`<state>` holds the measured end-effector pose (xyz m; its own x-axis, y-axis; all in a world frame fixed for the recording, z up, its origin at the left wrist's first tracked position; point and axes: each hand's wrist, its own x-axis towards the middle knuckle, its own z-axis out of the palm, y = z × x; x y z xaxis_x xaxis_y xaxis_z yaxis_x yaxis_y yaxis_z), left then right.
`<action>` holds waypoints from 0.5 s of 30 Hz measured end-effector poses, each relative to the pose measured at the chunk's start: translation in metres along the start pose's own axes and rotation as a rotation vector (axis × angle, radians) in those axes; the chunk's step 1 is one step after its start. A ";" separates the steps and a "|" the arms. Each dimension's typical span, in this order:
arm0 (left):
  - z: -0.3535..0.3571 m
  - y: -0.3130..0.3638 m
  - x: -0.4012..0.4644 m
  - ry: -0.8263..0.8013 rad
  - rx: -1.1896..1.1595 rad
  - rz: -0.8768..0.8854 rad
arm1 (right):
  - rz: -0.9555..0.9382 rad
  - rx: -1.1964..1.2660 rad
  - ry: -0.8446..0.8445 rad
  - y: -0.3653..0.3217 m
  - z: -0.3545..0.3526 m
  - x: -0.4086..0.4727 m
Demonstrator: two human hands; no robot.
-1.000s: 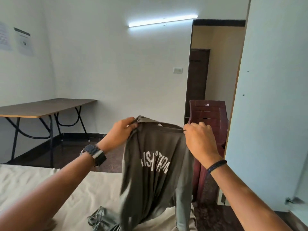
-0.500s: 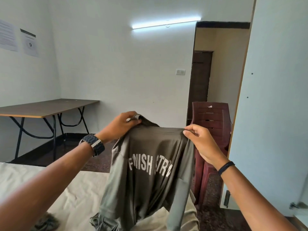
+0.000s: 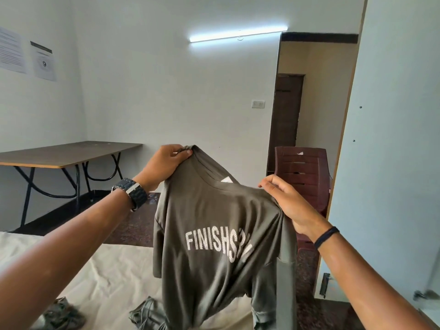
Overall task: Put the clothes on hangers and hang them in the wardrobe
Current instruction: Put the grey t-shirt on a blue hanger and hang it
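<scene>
- My left hand (image 3: pixel 164 166) pinches the collar edge of the olive-grey T-shirt (image 3: pixel 214 234), thumb and fingers bunched on the cloth, raised high so the neck opening shows.
- My right hand (image 3: pixel 289 204) pinches the shoulder seam on the other side, lower than the left, so the shirt hangs tilted.
- Hands are apart, both clamped on cloth; the stretch between them spreads the shoulders flat, which I judge is to find the neck hole for a hanger.
- The shirt hangs in the air in front of me, white "FINISH S…" print facing me, rest of the lettering lost in a fold; its hem trails down to the bed sheet (image 3: pixel 100 277).
- More clothes wait on the sheet: a crumpled grey-green garment (image 3: pixel 60 316) at the lower left, another grey garment (image 3: pixel 145 315) just beside the shirt's hem.
- No hanger in view, so this shirt is not yet on one; early in the task, I'd say.
- Wardrobe door (image 3: pixel 390 139) stands open on my right, near the right hand, presumably the drop-off.
- Stacked maroon plastic chairs (image 3: pixel 302 172) behind the shirt, folding table (image 3: pixel 69 153) by the left wall.
- Risk: one sleeve is folded under near my right wrist, could snag on a hanger.
</scene>
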<state>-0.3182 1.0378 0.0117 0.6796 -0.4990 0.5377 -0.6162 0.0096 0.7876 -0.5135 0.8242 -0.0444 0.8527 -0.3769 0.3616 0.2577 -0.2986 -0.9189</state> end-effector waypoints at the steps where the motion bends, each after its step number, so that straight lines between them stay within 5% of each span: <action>1: 0.001 0.003 0.001 0.020 0.065 0.035 | 0.044 0.044 -0.035 -0.004 0.001 -0.001; 5: -0.006 0.014 0.010 0.133 0.280 0.178 | 0.250 0.239 -0.186 -0.016 0.002 -0.002; 9: -0.020 0.034 0.021 0.125 0.415 0.335 | 0.363 0.173 -0.285 -0.023 -0.002 0.002; 15: -0.040 0.068 0.049 0.254 0.609 0.427 | 0.069 0.152 -0.107 -0.070 -0.020 0.023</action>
<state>-0.3110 1.0490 0.1035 0.3595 -0.3449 0.8671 -0.9045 -0.3572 0.2330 -0.5212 0.8190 0.0312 0.9119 -0.2946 0.2858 0.2559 -0.1363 -0.9571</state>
